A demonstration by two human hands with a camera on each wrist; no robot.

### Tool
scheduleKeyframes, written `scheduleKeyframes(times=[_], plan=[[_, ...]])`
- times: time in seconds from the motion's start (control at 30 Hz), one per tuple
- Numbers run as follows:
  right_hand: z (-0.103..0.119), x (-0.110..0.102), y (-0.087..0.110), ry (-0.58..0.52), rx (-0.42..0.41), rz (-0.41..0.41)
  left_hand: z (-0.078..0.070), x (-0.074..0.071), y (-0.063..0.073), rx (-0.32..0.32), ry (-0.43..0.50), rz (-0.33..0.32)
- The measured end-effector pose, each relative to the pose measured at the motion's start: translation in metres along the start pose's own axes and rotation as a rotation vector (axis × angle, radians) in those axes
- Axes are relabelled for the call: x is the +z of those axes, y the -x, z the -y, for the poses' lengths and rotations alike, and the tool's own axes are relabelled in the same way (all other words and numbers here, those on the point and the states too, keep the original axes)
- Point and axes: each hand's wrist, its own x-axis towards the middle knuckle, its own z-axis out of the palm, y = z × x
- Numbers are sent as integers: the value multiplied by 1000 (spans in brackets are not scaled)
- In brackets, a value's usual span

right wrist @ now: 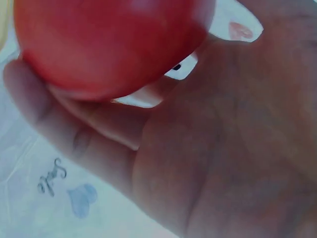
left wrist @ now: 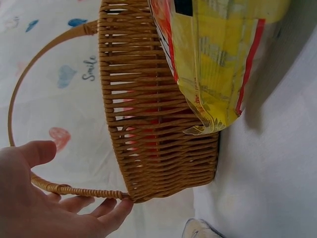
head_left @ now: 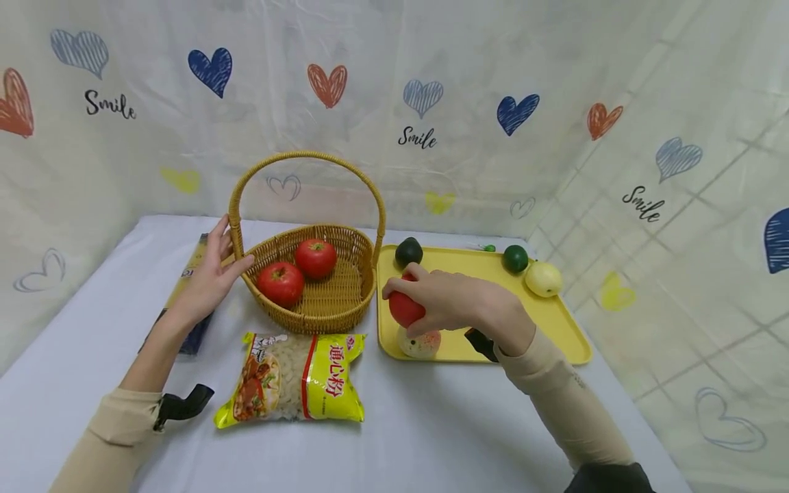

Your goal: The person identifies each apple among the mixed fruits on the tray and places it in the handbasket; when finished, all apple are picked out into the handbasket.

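Observation:
In the head view, my right hand grips a red apple above the left part of a yellow tray. The right wrist view shows my fingers around its smooth side. Below it on the tray lies a pale peach-like fruit, partly covered. My left hand touches the left side of a wicker basket at the handle's base. In the left wrist view, its fingers rest against the handle and the thumb stands apart. Two red apples sit inside the basket.
A yellow bag of pasta lies in front of the basket. Left of it is a long dark-and-yellow package, partly behind my forearm. The tray also bears an avocado, a green fruit and a pale yellow fruit.

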Motion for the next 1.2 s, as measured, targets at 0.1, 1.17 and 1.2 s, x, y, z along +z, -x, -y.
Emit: scheduleKeyframes(times=[0.1,1.17,1.2], plan=[[5,-7,-15,-46,-39,41,1,1,0,-3,3,3],[7,16,-158,281,9,-147,-1,3,2,-5,-21,13],[8,18,-161,299,12,-151,0,3,3,-10,-18,15]])
